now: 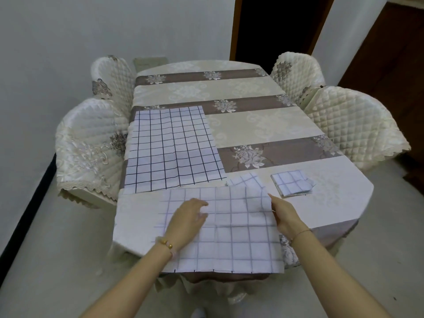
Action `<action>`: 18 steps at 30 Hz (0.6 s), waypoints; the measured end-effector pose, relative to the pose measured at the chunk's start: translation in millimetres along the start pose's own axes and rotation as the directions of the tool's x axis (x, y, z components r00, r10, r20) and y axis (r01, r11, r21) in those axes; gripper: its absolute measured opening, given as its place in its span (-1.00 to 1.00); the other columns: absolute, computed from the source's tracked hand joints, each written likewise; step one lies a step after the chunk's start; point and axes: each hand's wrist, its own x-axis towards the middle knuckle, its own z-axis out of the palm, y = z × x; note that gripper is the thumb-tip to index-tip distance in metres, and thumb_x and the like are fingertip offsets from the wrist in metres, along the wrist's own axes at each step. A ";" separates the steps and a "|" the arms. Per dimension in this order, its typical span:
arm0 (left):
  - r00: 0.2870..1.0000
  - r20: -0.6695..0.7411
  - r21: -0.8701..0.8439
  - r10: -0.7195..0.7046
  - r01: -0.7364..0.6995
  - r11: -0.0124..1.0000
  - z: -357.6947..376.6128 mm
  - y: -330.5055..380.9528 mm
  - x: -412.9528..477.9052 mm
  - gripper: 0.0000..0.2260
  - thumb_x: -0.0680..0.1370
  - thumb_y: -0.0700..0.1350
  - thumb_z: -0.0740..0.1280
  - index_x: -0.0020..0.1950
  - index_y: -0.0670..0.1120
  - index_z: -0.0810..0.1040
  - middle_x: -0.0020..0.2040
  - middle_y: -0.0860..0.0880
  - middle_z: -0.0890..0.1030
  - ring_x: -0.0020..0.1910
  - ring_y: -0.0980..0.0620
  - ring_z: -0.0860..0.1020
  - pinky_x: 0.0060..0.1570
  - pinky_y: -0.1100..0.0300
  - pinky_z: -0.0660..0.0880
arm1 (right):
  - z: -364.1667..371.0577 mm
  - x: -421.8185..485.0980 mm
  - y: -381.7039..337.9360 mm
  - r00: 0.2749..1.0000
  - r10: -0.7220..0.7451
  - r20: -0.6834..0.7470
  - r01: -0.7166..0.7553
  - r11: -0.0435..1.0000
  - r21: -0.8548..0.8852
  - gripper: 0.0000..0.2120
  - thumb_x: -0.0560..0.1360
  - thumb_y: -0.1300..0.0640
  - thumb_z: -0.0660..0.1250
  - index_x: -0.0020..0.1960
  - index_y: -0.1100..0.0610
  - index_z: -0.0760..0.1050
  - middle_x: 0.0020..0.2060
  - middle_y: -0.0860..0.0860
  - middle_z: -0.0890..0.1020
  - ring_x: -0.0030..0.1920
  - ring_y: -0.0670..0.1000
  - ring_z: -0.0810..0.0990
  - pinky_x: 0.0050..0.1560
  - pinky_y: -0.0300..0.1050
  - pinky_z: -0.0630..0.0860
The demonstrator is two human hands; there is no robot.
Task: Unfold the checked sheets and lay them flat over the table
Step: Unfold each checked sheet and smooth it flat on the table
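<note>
Left hand (188, 216) lies palm down, fingers (202, 203) spread and flat on the white fabric sheet with thin pale blue-grey checks (229, 228), pressing it, not gripping. Right hand (284, 214) sits at the right edge of that same sheet, fingers (271, 198) loosely extended along the edge; cannot tell if they pinch the fabric. This sheet lies opened between both hands on the near end of the oval table covered in a cream and taupe striped floral cloth (286, 131), its near edge hanging over the table rim, a flap still turned over just beyond the right fingertips. Beyond the left fingertips, a second white sheet with dark navy checks (172, 148) lies flat and fully open, its near edge just beside the pale sheet. Past the right fingers, near but apart, a small folded stack of white blue-checked sheets (291, 182) rests on the cloth. No containers show. Cream quilted chair covers (358, 127) flank the table on both sides.
</note>
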 end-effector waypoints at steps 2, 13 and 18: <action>0.989 0.129 0.097 0.068 -0.081 0.992 21.1 3.8 -12.3 -0.49 0.52 0.15 0.04 0.37 -0.04 0.42 0.34 0.02 0.46 0.34 0.02 0.39 0.31 0.21 0.25 | -4.3 -8.1 -0.6 0.999 0.014 0.029 -0.014 1.000 -0.010 -0.75 0.52 0.01 0.31 0.02 0.19 0.57 -0.07 0.13 0.65 -0.09 0.13 0.60 -0.07 0.04 0.57; 0.937 0.346 0.443 0.054 -0.214 0.871 52.3 -14.6 -38.5 -0.53 0.44 0.14 0.09 0.21 0.01 0.60 0.20 0.06 0.62 0.14 0.02 0.61 0.02 0.03 0.57 | -46.6 -67.5 61.0 0.990 0.071 0.120 -0.021 0.928 -0.371 -0.90 0.48 0.18 0.37 -0.04 0.18 0.62 -0.09 0.12 0.71 -0.14 0.05 0.68 -0.23 -0.13 0.60; 0.960 0.280 0.406 0.014 -0.132 0.904 51.3 -5.2 -39.8 -0.40 0.44 0.17 -0.03 0.34 -0.05 0.49 0.37 -0.01 0.48 0.32 -0.06 0.48 0.24 -0.04 0.43 | -53.6 -76.7 86.6 0.995 0.074 0.071 -0.050 0.956 -0.289 -0.74 0.50 0.20 0.35 0.09 0.38 0.55 -0.04 0.22 0.67 -0.10 0.07 0.65 -0.25 -0.21 0.59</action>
